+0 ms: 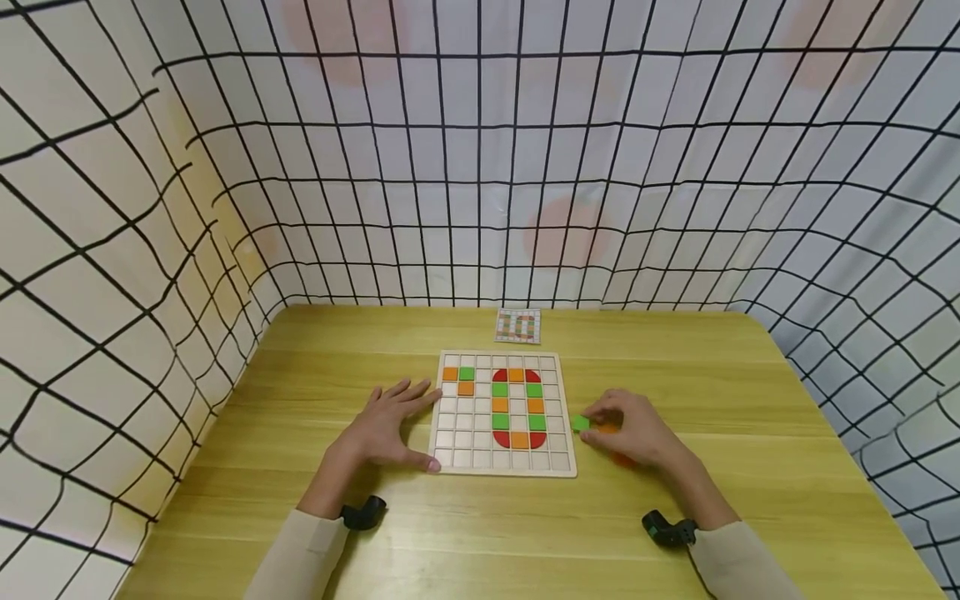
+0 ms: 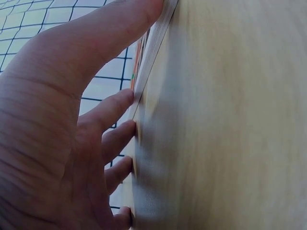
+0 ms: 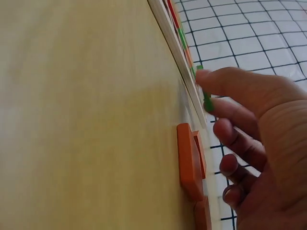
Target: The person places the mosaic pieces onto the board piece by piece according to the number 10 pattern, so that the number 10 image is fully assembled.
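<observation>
A pale wooden grid board (image 1: 456, 454) lies flat on the table. Red, orange and green tiles form a ring on its right half; two orange tiles and one green tile (image 1: 467, 373) sit at its upper left. My left hand (image 1: 386, 425) is spread on the table, with thumb and index finger touching the board's left edge. Just off the right edge, my right hand (image 1: 633, 429) pinches a green square tile (image 1: 581, 423) between thumb and index finger. In the right wrist view that green tile (image 3: 207, 103) is seen nearly edge-on.
Orange tiles (image 3: 189, 160) lie on the table beneath the right hand, partly hidden by it in the head view. A small printed pattern card (image 1: 517, 326) lies behind the board. White walls with a black grid (image 1: 480, 167) enclose the wooden table (image 1: 487, 533).
</observation>
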Demonstrator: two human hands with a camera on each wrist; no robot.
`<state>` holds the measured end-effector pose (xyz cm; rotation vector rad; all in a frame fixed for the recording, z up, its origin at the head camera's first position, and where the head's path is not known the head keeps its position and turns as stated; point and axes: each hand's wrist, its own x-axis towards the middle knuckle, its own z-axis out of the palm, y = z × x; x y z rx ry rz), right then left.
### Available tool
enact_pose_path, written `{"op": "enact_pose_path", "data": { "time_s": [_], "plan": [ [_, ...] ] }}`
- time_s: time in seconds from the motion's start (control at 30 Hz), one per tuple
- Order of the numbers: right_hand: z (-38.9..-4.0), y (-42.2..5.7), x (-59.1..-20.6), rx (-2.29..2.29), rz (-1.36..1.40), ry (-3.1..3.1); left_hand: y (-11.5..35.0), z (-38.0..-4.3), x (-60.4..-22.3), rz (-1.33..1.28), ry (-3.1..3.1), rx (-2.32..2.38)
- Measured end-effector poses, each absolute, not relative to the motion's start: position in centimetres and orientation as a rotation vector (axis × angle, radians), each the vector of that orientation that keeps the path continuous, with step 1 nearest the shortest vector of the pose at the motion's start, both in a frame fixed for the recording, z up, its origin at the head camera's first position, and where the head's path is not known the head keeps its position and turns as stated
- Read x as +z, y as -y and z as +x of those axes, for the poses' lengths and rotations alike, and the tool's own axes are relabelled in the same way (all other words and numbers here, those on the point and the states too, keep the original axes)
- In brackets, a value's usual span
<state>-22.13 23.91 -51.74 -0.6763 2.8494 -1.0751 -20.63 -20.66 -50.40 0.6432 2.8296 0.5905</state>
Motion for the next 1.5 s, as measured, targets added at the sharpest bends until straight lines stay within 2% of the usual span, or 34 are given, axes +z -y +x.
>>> {"op": "enact_pose_path", "data": {
  "time_s": [0.57, 1.13, 1.5],
  "plan": [
    [-24.4, -17.8, -50.2, -1.19, -0.772, -2.776, 20.7, -20.4, -50.3, 0.629, -2.823, 0.606],
    [-25.9, -9.6, -51.3, -1.233, -0.852, -2.66, 20.7, -20.4, -50.3, 0.627, -2.826, 0.599],
    [-26.0, -6.7, -51.6, -1.184, -0.858, -2.666, 20.8, -20.7, -50.3, 0.634, -2.836, 0.582]
  ]
}}
